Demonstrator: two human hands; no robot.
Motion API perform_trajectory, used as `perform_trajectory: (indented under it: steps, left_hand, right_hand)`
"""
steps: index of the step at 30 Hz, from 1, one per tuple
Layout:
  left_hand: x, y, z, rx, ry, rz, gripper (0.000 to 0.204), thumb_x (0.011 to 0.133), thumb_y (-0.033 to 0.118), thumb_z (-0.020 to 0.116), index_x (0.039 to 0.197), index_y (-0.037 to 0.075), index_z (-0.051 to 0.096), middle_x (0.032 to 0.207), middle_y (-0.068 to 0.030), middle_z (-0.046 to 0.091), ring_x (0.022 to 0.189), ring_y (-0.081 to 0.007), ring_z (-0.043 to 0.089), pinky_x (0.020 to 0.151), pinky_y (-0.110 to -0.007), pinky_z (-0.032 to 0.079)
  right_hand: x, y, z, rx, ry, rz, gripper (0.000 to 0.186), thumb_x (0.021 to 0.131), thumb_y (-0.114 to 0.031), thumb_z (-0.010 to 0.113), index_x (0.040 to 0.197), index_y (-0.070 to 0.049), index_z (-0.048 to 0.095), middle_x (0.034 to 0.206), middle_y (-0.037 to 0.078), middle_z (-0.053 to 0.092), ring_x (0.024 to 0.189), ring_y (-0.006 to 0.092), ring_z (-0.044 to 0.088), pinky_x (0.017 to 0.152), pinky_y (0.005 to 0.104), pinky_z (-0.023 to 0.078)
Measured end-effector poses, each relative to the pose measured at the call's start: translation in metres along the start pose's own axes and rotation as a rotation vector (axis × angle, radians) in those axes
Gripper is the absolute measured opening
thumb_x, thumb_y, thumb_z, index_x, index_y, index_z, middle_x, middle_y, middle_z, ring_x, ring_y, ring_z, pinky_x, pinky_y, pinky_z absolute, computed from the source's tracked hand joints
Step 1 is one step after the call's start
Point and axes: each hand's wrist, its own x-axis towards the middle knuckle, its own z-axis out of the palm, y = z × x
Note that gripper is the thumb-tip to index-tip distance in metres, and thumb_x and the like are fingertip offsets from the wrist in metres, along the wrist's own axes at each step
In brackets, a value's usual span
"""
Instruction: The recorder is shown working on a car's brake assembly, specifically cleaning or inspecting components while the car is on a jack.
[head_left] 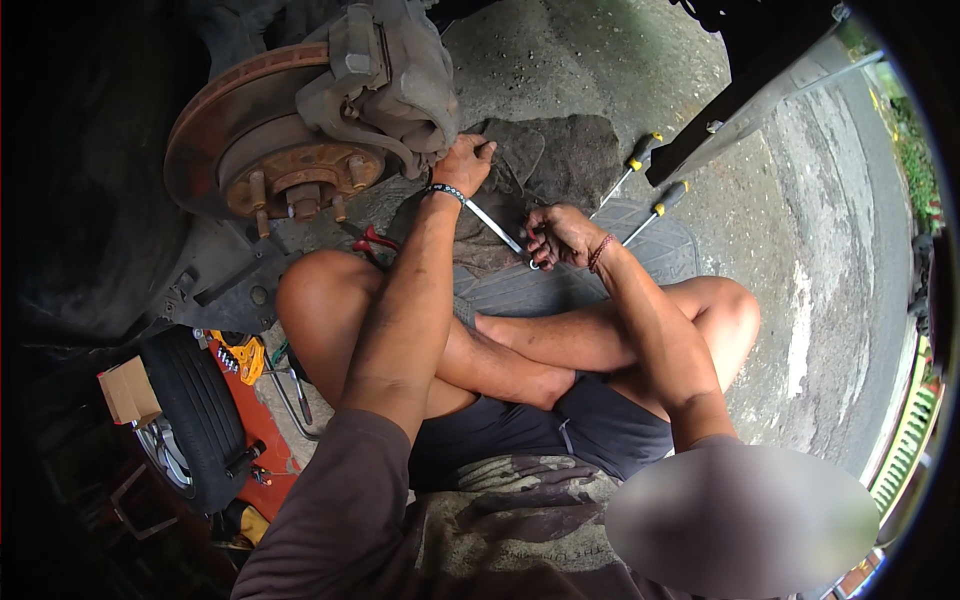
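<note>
My left hand (464, 166) is closed against the lower edge of a worn brake caliper (412, 95), its thumb showing; what its fingers hold is hidden. A silver combination wrench (494, 226) slants from beside my left wrist down to my right hand (562, 237). The right fingers are curled at the wrench's ring end. Left of the hands is a rusty brake disc (240, 118) with its hub (300, 185) and bare wheel studs. A dark, dirty cloth (570, 155) lies beyond the hands.
Two yellow-and-black screwdrivers (670, 198) lie right of the cloth, near a dark mat (655, 235). Red-handled pliers (374, 239) lie by my left knee. At lower left are a tire (200, 410), a cardboard box (128, 391) and a yellow tool holder (247, 360).
</note>
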Motion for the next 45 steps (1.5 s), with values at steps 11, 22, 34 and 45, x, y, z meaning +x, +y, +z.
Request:
perform_trajectory:
  steps: [11,22,34,45]
  left_hand:
    - [0.006,-0.013,0.008,0.054,-0.070,0.027,0.028,0.088,0.027,0.061,0.094,0.001,0.071,0.091,-0.0212,0.069,0.091,-0.0376,0.066,0.081,-0.042,0.051]
    - [0.008,-0.017,0.011,-0.108,-0.123,-0.100,0.026,0.090,0.024,0.060,0.095,0.001,0.071,0.072,-0.0168,0.069,0.068,-0.0307,0.069,0.073,-0.039,0.051]
    - [0.013,-0.034,0.019,-0.046,-0.104,0.031,0.026,0.094,0.018,0.060,0.097,-0.006,0.068,0.066,-0.0125,0.067,0.051,-0.0174,0.065,0.050,-0.030,0.050]
    - [0.007,-0.021,0.007,-0.211,-0.202,-0.117,0.024,0.095,0.017,0.061,0.097,-0.007,0.067,0.070,-0.0118,0.067,0.053,-0.0158,0.064,0.049,-0.028,0.050]
  right_hand:
    - [-0.003,0.003,0.006,-0.041,0.079,-0.007,0.019,0.086,-0.020,0.053,0.077,-0.004,0.055,0.066,0.011,0.059,0.052,0.0214,0.058,0.047,0.0373,0.051]
    - [-0.009,-0.002,0.005,-0.080,0.082,-0.009,0.019,0.081,-0.020,0.054,0.069,-0.005,0.050,0.062,0.008,0.054,0.049,0.0201,0.055,0.045,0.0348,0.045]
    - [-0.007,-0.001,0.002,-0.124,0.080,-0.004,0.017,0.081,-0.019,0.054,0.074,-0.004,0.052,0.063,0.008,0.055,0.049,0.0187,0.055,0.044,0.0346,0.046]
    - [-0.014,-0.002,0.010,-0.139,0.131,-0.026,0.015,0.080,-0.015,0.055,0.069,-0.006,0.051,0.061,0.008,0.053,0.046,0.0177,0.051,0.042,0.0353,0.044]
